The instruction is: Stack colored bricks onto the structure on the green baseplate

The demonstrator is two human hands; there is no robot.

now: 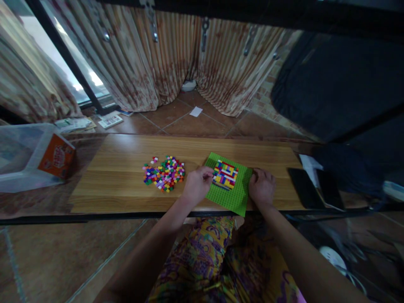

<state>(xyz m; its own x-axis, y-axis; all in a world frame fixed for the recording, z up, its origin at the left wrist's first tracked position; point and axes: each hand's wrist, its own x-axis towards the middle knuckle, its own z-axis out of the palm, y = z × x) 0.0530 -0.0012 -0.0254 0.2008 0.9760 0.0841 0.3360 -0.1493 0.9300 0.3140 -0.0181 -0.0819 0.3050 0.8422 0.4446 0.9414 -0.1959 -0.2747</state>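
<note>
We are mid-build: our left hand [196,185], fingers curled, presses at the brick patch [225,174] on the green baseplate [235,195], our right hand [261,188] steadies its three o'clock edge, grip unclear, and the next brick likely comes from the loose bricks [164,173] at nine o'clock.

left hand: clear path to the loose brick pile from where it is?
Probably yes. The left hand rests at the green baseplate's left edge, and the loose brick pile lies just to its left on the wooden board, with only bare wood between them.
</note>
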